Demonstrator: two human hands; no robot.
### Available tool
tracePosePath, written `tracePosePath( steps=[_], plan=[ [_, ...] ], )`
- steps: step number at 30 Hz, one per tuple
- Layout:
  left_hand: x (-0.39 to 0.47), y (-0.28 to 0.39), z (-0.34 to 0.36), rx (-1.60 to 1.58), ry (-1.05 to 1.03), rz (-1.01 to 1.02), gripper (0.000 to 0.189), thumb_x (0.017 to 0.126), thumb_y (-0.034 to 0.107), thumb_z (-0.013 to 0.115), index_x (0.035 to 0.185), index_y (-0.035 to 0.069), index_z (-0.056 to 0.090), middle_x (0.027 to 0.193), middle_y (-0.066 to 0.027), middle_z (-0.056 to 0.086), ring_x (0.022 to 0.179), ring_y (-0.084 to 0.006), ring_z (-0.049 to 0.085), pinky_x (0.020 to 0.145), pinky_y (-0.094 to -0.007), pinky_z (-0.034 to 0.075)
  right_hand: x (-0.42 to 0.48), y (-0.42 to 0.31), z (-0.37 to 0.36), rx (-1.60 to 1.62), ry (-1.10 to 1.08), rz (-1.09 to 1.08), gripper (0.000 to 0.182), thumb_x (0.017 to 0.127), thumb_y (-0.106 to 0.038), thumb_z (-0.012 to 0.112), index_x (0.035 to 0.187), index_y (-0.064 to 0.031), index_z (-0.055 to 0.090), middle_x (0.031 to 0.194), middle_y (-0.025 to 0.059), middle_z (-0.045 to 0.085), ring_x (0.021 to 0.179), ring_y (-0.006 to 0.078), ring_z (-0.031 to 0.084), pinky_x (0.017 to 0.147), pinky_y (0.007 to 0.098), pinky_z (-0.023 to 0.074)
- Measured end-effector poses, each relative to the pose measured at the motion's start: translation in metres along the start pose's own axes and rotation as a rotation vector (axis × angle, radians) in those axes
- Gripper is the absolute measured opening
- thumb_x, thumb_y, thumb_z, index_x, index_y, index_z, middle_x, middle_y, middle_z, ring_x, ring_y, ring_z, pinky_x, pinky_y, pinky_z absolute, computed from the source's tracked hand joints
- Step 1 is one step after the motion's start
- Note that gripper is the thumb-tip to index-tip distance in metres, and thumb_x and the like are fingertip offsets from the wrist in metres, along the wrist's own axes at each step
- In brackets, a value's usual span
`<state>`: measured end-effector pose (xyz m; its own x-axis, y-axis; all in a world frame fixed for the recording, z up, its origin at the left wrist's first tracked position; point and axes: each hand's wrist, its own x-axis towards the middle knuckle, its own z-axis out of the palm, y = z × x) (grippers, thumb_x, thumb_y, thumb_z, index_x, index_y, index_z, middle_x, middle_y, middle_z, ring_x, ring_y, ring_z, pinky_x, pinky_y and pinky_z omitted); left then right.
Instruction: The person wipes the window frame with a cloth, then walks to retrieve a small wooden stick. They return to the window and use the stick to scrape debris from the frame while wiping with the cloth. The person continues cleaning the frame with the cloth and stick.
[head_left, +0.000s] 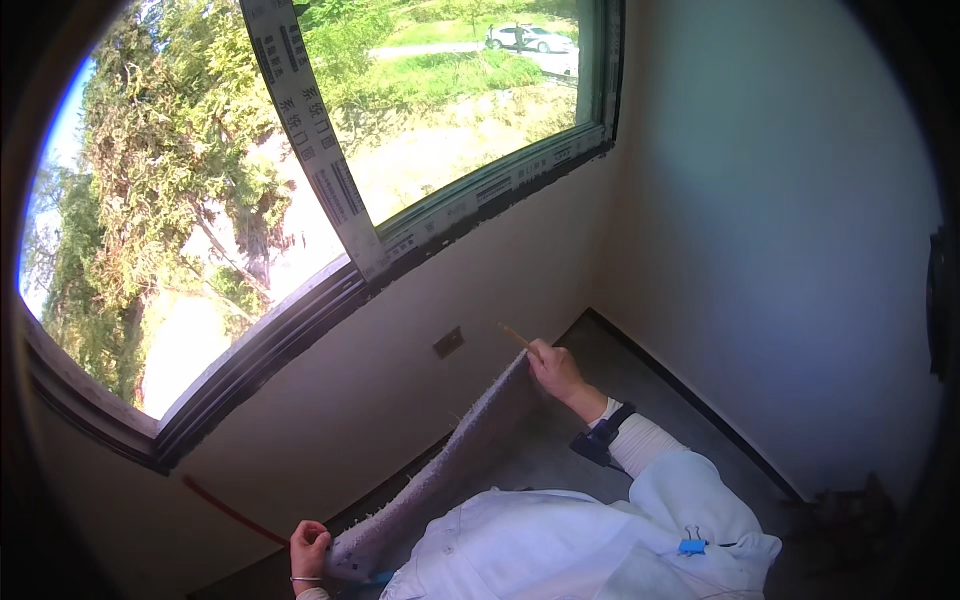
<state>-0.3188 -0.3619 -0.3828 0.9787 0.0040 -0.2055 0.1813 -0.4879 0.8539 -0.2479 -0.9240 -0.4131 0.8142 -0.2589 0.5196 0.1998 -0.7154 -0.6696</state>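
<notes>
A greyish cloth (457, 450) with a fuzzy, frayed upper edge stretches diagonally between my two hands, sagging a little. My right hand (555, 370) grips its upper corner, and a thin wooden stick (513, 334) also juts from that fist towards the wall. Lower down, my left hand (308, 544) pinches the cloth's other end between thumb and fingers. A slim red strip or tube (232, 508) runs from the wall side to just behind my left hand; whether the hand touches it I cannot tell. The lower part of the cloth is hidden by my white jacket.
A framed window (330, 172) with printed film fills the upper left, its left pane apparently slid aside. Below it are a wall socket box (448, 343) and dark skirting. A pale wall (772, 210) stands at right. Dark clutter (847, 517) lies on the floor lower right.
</notes>
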Motion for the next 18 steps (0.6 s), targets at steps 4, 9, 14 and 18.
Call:
tracePosePath(
  steps=[4,9,14,18],
  plan=[
    [-0.002,0.002,0.013,0.021,-0.096,-0.032,0.011,0.073,0.002,0.069,0.082,0.004,0.062,0.078,0.0008,0.06,0.075,-0.0094,0.056,0.07,-0.0244,0.046,-0.001,0.013,-0.001,-0.072,-0.002,0.055,0.011,0.09,-0.016,0.057,0.09,-0.0061,0.053,0.067,0.0204,0.059,0.067,0.0421,0.06,0.057,0.0508,0.0449],
    [-0.007,0.022,0.013,0.316,-0.215,0.121,0.02,0.07,0.016,0.076,0.082,0.003,0.066,0.086,-0.0062,0.058,0.087,-0.02,0.059,0.076,-0.0318,0.049,0.007,0.007,-0.004,0.001,0.11,0.027,0.01,0.09,-0.016,0.057,0.091,-0.007,0.053,0.067,0.0196,0.059,0.066,0.0417,0.06,0.056,0.0502,0.0443],
    [-0.011,0.058,0.033,0.663,-0.421,0.196,0.024,0.07,0.023,0.078,0.083,0.006,0.069,0.093,-0.01,0.06,0.092,-0.0276,0.059,0.081,-0.0359,0.05,0.008,0.014,-0.009,-0.047,0.129,0.051,0.009,0.089,-0.014,0.058,0.091,-0.0073,0.054,0.066,0.0187,0.058,0.065,0.0409,0.06,0.056,0.0489,0.0439],
    [0.0,0.034,0.037,0.631,-0.304,0.273,0.012,0.077,0.014,0.072,0.084,0.005,0.068,0.098,-0.0109,0.06,0.094,-0.0278,0.059,0.079,-0.0365,0.049,0.004,0.008,-0.017,-0.034,0.143,0.04,0.008,0.089,-0.013,0.058,0.091,-0.0069,0.055,0.066,0.0189,0.057,0.065,0.0404,0.06,0.056,0.0467,0.0446]
  ],
)
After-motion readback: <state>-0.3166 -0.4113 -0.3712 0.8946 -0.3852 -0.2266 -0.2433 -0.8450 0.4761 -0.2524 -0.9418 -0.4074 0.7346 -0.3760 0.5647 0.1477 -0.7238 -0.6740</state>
